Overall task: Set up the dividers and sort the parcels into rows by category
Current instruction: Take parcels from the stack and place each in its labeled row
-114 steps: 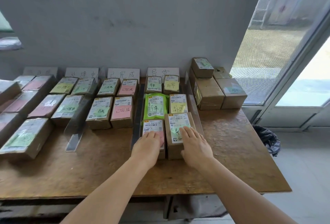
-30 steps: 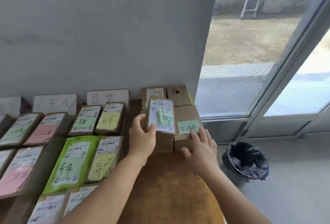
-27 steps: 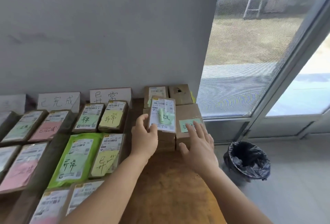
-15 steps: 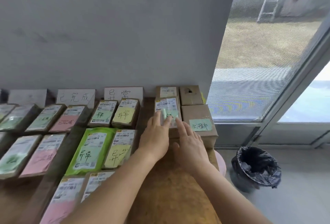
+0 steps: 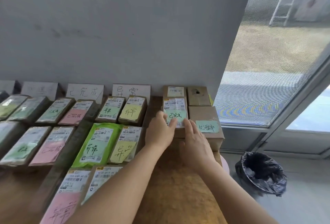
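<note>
We should lift the small parcel [image 5: 175, 115] straight off the unsorted pile at the bench's [image 5: 178, 188] far right corner, read its green note, and carry it left to the matching sign. Our left hand [image 5: 159, 131] curls fingers onto its near-left edge. Our right hand [image 5: 195, 143] lies with fingers fairly straight against its near-right edge, touching, not wrapped around.
</note>
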`<control>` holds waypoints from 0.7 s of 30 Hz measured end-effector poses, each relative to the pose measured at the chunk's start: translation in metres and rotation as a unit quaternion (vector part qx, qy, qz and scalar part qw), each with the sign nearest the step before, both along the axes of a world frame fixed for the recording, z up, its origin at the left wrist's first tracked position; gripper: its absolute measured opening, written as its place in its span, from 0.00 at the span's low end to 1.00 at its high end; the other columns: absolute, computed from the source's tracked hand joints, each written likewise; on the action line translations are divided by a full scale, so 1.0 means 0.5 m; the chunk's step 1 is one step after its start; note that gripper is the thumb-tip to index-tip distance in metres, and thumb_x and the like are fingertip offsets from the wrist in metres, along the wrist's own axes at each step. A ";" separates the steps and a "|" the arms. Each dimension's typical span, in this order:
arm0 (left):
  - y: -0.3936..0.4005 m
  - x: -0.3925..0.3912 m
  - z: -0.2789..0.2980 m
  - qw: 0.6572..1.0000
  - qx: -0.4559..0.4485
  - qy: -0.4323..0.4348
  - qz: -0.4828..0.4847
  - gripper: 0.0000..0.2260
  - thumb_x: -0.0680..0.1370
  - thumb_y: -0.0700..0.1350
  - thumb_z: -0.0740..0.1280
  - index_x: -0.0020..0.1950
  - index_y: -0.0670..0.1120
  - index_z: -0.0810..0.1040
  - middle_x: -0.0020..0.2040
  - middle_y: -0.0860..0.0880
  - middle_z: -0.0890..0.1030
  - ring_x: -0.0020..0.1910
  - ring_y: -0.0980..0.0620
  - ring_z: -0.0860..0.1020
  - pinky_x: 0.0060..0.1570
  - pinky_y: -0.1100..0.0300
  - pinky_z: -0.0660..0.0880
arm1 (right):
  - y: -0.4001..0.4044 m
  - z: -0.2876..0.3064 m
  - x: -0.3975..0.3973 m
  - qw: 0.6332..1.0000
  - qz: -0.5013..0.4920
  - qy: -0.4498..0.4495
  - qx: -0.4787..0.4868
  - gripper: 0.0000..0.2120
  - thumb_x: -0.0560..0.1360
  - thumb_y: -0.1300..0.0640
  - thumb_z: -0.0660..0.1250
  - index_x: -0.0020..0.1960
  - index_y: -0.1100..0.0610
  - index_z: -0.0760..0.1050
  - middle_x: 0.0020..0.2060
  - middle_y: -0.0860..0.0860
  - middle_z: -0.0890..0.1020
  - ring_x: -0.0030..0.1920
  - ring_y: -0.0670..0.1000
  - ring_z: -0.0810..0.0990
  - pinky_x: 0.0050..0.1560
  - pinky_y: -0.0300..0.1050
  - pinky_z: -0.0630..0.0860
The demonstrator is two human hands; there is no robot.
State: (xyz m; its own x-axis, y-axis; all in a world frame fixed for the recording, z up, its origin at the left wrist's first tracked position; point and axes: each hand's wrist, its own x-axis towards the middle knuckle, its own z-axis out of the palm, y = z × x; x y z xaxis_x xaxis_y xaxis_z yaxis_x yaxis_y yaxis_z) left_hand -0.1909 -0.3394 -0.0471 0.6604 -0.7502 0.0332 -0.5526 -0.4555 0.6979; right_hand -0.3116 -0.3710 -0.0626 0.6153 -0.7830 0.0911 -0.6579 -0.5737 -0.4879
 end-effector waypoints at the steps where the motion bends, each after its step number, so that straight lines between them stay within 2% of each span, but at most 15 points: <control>1: -0.007 0.003 0.002 1.000 0.001 0.012 0.017 0.14 0.78 0.55 0.63 0.58 0.49 0.71 0.52 0.50 0.78 0.45 0.52 0.76 0.36 0.62 0.70 | 0.000 -0.001 0.000 1.000 -0.002 0.000 -0.001 0.31 0.77 0.59 0.58 0.76 0.54 0.49 0.75 0.51 0.56 0.71 0.54 0.63 0.67 0.45 0.59; 3: -0.015 0.009 0.005 0.999 -0.002 0.027 0.047 0.09 0.78 0.53 0.65 0.52 0.50 0.72 0.48 0.52 0.78 0.38 0.56 0.74 0.29 0.67 0.64 | -0.002 -0.004 -0.003 1.000 -0.008 0.000 -0.002 0.31 0.76 0.58 0.58 0.76 0.54 0.49 0.75 0.50 0.57 0.71 0.53 0.63 0.67 0.45 0.59; 7: -0.023 0.017 -0.003 0.995 -0.015 0.059 0.081 0.07 0.78 0.50 0.66 0.49 0.49 0.72 0.47 0.52 0.79 0.35 0.62 0.72 0.28 0.68 0.64 | -0.007 -0.012 -0.009 1.000 0.002 0.000 0.001 0.32 0.76 0.57 0.59 0.76 0.53 0.49 0.75 0.49 0.57 0.71 0.52 0.62 0.69 0.45 0.58; 10: -0.021 0.020 -0.006 0.992 -0.021 0.085 0.092 0.12 0.78 0.51 0.66 0.58 0.48 0.72 0.54 0.49 0.79 0.43 0.54 0.76 0.38 0.62 0.71 | -0.014 -0.014 -0.017 0.999 0.004 -0.025 0.025 0.33 0.75 0.54 0.58 0.77 0.51 0.49 0.76 0.49 0.57 0.73 0.52 0.60 0.71 0.46 0.56; 13: -0.018 0.024 -0.006 0.996 -0.002 0.069 0.063 0.19 0.79 0.51 0.65 0.67 0.45 0.72 0.60 0.48 0.79 0.54 0.48 0.77 0.49 0.55 0.76 | -0.043 -0.022 -0.044 0.994 -0.087 -0.051 0.045 0.32 0.77 0.54 0.56 0.78 0.54 0.47 0.77 0.51 0.54 0.75 0.51 0.52 0.72 0.46 0.49; 16: -0.019 0.026 -0.006 0.997 -0.002 0.059 0.044 0.18 0.79 0.51 0.64 0.66 0.45 0.74 0.59 0.47 0.80 0.54 0.48 0.78 0.51 0.52 0.77 | -0.078 -0.039 -0.069 0.981 -0.182 -0.006 0.065 0.36 0.78 0.47 0.58 0.78 0.56 0.43 0.77 0.55 0.50 0.76 0.54 0.46 0.73 0.49 0.46; 21: -0.024 0.023 -0.005 0.998 0.000 0.056 0.042 0.18 0.79 0.51 0.63 0.68 0.46 0.73 0.60 0.47 0.79 0.57 0.48 0.77 0.54 0.50 0.77 | -0.102 -0.058 -0.058 0.975 -0.188 0.068 0.099 0.46 0.71 0.34 0.63 0.77 0.54 0.45 0.77 0.58 0.43 0.76 0.60 0.46 0.73 0.54 0.50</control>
